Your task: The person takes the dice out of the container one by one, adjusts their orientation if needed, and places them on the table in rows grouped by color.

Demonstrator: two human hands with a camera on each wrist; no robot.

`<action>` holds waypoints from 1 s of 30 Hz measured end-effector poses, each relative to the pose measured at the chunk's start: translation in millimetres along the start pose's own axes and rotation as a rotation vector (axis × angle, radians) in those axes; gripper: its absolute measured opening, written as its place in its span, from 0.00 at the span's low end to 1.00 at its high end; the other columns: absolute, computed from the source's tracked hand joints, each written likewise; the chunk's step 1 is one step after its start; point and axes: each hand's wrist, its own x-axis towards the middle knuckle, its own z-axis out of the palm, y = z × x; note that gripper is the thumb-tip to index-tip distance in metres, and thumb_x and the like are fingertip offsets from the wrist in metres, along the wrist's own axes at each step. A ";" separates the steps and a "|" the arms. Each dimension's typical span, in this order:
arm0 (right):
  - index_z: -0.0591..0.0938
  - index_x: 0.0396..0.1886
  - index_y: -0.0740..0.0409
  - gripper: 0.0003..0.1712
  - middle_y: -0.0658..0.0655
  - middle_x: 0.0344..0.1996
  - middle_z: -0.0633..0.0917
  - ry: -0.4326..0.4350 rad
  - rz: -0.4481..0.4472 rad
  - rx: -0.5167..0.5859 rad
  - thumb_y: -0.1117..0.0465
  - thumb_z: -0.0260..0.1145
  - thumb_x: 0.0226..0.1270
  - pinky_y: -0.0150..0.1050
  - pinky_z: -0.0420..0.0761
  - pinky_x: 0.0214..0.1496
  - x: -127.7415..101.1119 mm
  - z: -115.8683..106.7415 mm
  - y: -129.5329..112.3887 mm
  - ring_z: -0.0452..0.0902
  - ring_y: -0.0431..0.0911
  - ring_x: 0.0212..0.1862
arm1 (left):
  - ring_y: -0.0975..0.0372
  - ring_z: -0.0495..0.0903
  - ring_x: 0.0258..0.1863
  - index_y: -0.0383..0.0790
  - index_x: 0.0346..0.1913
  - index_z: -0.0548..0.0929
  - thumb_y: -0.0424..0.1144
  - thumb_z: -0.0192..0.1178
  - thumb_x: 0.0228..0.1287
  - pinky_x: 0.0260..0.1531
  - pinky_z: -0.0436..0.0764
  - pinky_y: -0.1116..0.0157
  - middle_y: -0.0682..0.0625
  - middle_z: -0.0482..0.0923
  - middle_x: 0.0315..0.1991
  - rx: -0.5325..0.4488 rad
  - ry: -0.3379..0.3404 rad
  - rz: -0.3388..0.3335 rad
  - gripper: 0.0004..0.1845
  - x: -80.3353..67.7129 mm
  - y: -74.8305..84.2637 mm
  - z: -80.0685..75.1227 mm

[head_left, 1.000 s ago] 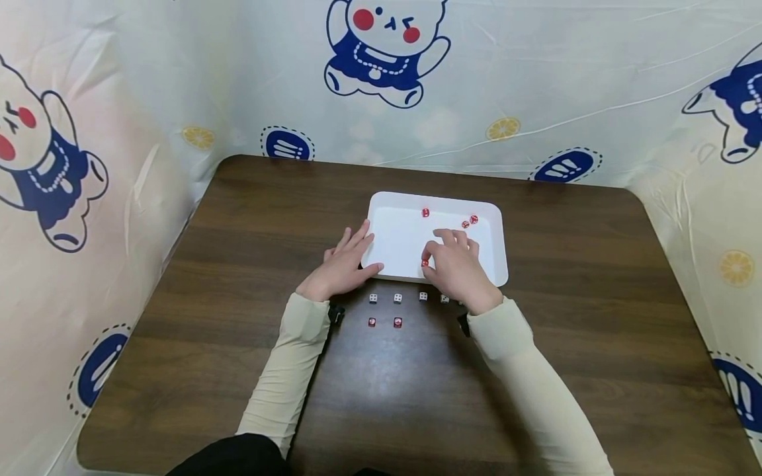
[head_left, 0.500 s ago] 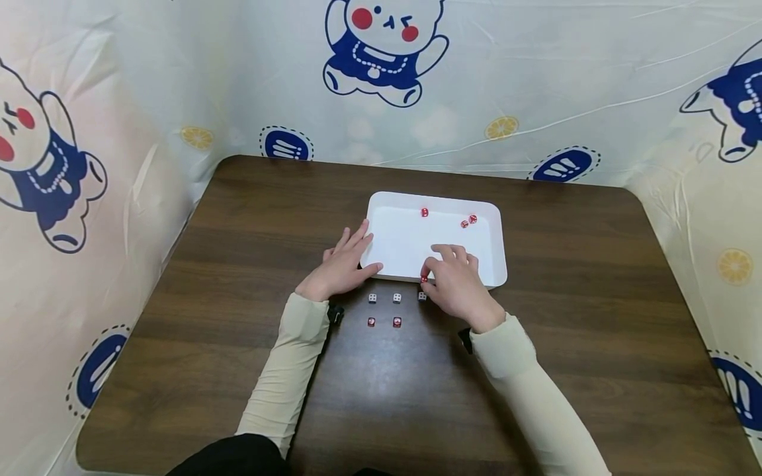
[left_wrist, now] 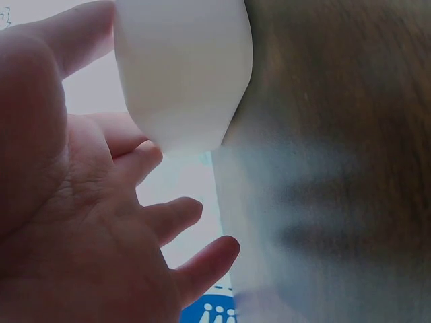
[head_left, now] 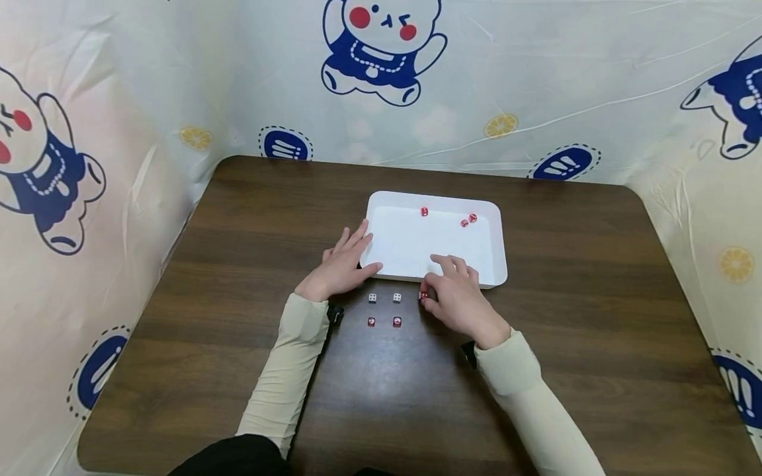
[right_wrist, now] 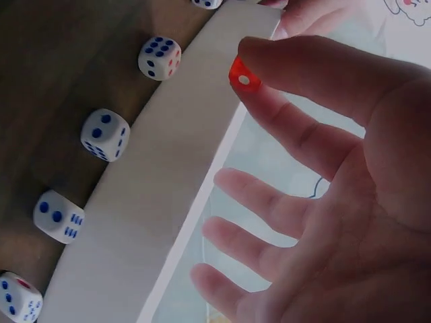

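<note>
Pinching a red die (right_wrist: 242, 77) between thumb and forefinger, the right hand (head_left: 455, 301) hovers over the counter (head_left: 595, 317) just in front of the near rim of the white tray (head_left: 405, 244), its other fingers loosely spread.

Left hand (head_left: 342, 264): fingers straight and relaxed, flat on the counter, thumb and fingertips touching the tray's left near corner (holding nothing).

Tray contents: three red dice (head_left: 424, 211) near the far rim, one alone toward the middle, two close together at the right.

Counter, between the hands: two white dice (head_left: 372, 298) in a row just before the tray; the right wrist view shows more white dice with blue pips along the rim. A nearer row holds two red dice (head_left: 371, 322), side by side.

Surround: a printed sheet (head_left: 536, 79) with cartoon bears and lemons stands round the counter.
</note>
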 end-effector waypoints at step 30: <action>0.83 0.29 0.47 0.05 0.66 0.70 0.65 0.033 -0.067 -0.016 0.59 0.73 0.56 0.69 0.51 0.66 -23.3 24.2 2.6 0.53 0.67 0.71 | 0.49 0.33 0.78 0.44 0.77 0.51 0.59 0.50 0.69 0.67 0.43 0.33 0.58 0.30 0.79 -0.024 0.010 -0.021 0.40 0.5 0.8 0.5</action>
